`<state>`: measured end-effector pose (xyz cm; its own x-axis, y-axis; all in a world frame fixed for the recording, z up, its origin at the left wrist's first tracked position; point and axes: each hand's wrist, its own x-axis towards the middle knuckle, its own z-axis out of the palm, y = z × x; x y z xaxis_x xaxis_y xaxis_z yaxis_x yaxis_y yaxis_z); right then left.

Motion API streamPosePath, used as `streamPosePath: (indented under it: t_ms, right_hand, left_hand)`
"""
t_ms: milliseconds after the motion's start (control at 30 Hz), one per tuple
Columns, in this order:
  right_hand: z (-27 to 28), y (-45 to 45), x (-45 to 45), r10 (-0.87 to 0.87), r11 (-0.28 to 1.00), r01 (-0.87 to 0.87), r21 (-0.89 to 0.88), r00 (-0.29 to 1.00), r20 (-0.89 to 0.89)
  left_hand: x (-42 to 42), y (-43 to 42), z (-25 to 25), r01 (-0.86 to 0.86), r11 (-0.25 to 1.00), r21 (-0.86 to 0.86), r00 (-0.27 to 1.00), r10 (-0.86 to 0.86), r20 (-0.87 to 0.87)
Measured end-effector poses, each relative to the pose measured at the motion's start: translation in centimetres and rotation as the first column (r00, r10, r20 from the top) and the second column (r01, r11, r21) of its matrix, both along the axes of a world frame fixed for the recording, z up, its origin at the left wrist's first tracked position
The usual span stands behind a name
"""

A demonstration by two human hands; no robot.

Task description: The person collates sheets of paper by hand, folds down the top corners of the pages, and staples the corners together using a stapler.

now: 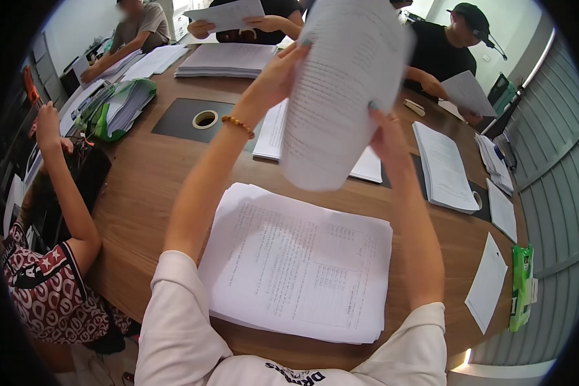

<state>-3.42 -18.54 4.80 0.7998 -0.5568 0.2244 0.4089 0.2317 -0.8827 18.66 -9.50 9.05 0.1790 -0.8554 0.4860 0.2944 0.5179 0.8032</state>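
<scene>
A curved sheaf of printed paper (347, 96) is held up above the table, its edges slightly blurred. My left hand (282, 74), below a beaded bracelet, grips its left edge. On the lower right edge, my right hand (388, 134) is closed with the thumb on the front face; its other fingers are partly hidden. Between my forearms a thick stack of printed sheets (289, 270) lies on the table close to my body. Behind the raised sheaf, another paper pile (272, 132) is partly covered.
Around the wooden table (141, 212) several people handle papers. A tape roll (206, 119) rests on a dark panel at the left. Paper stacks stand at the back (225, 61) and right (445, 164). A green packet (521, 289) lies by the right edge.
</scene>
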Motion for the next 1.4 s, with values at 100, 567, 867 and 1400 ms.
streamPosePath:
  t_ms: [100, 567, 867, 1400]
  right_hand:
    - [3.8, 0.3, 0.0, -0.425, 0.861, 0.405, -0.307, 0.905, 0.002]
    - [-9.1, 1.9, 3.8, -0.755, -0.327, -0.533, -0.781, 0.644, -0.124]
    - [-8.6, 0.8, 2.1, -0.665, -0.359, -0.423, -0.832, 0.741, -0.090]
    - [-1.6, 3.3, -5.7, -0.590, 0.096, -0.371, -0.924, 0.726, -0.353]
  left_hand:
    - [3.7, 2.4, -2.5, -0.238, 0.949, 0.208, 0.963, 0.202, 0.177]
    - [8.1, 9.1, -14.7, -0.289, 0.865, 0.409, 0.947, 0.197, 0.252]
    - [6.0, 8.5, -15.5, -0.424, 0.905, -0.034, 0.406, 0.223, 0.886]
    - [6.4, 8.2, -15.2, -0.482, 0.851, 0.206, 0.730, 0.261, 0.631]
